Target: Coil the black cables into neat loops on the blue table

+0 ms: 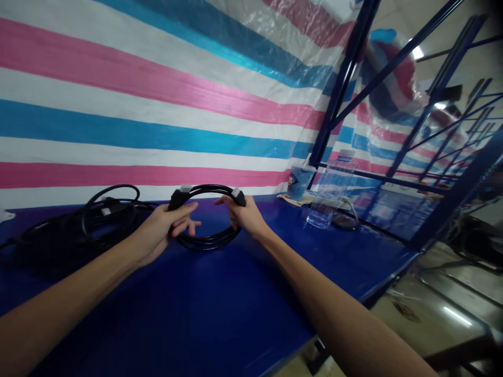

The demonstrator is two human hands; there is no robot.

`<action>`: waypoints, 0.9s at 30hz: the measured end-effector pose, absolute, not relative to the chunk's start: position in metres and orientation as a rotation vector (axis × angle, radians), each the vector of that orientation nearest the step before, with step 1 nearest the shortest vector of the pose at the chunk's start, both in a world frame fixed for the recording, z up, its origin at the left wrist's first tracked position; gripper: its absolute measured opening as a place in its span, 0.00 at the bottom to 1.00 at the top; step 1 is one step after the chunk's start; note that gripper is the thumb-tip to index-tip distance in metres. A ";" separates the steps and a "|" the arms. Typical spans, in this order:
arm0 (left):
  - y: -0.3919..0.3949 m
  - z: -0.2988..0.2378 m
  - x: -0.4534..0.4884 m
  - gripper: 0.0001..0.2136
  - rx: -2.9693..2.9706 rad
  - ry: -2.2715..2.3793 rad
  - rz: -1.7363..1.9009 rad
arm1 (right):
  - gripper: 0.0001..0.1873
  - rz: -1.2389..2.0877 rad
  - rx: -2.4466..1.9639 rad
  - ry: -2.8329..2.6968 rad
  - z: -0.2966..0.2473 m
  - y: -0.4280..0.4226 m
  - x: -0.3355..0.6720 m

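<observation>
Between my two hands a black cable is wound into a round coil, held upright just above the blue table. My left hand grips the coil's left side, near a black plug with a pale tip. On the opposite side my right hand is closed around the loops, beside a second plug that also has a pale end. Some fingers of the left hand stick out into the ring.
Left of my hands lies a pile of black cables. At the back right stand a patterned paper cup, a clear plastic bottle and a dark round object. A striped sheet and blue metal frame bound the table.
</observation>
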State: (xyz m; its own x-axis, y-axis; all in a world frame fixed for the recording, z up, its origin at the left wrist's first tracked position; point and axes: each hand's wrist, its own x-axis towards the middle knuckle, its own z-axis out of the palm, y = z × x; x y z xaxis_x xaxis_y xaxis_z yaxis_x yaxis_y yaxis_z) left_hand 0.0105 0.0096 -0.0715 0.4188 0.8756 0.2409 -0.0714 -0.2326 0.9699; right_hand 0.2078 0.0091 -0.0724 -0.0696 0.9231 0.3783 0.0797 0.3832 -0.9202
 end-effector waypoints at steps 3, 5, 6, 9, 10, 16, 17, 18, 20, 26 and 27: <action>0.008 -0.065 0.010 0.25 1.552 0.714 1.021 | 0.13 0.819 -0.949 -1.575 -0.069 0.005 0.205; 0.011 -0.068 0.007 0.25 1.560 0.759 0.950 | 0.10 0.784 -0.999 -1.647 -0.066 0.001 0.203; 0.014 -0.071 0.004 0.25 1.551 0.785 0.965 | 0.10 0.785 -1.022 -1.682 -0.065 -0.001 0.202; 0.022 -0.085 -0.001 0.24 1.588 0.876 1.097 | 0.12 0.918 -0.983 -1.765 -0.068 -0.004 0.200; 0.024 -0.089 -0.001 0.24 1.611 0.914 1.137 | 0.14 0.990 -0.952 -1.782 -0.071 -0.003 0.200; 0.051 -0.086 0.017 0.16 1.487 1.152 1.085 | 0.13 0.893 -1.251 -1.546 -0.094 0.031 0.206; 0.059 -0.083 0.024 0.13 1.503 1.175 1.077 | 0.11 0.826 -1.326 -1.501 -0.095 0.040 0.211; 0.068 -0.081 0.031 0.11 1.539 1.194 1.085 | 0.10 0.769 -1.400 -1.472 -0.093 0.049 0.217; 0.086 -0.078 0.044 0.13 1.645 1.246 1.129 | 0.08 0.670 -1.571 -1.448 -0.088 0.066 0.232; 0.109 -0.074 0.065 0.18 2.052 1.334 1.182 | 0.13 0.439 -1.810 -1.542 -0.079 0.090 0.266; 0.110 -0.071 0.065 0.18 2.112 1.346 1.166 | 0.14 0.420 -1.811 -1.557 -0.078 0.090 0.268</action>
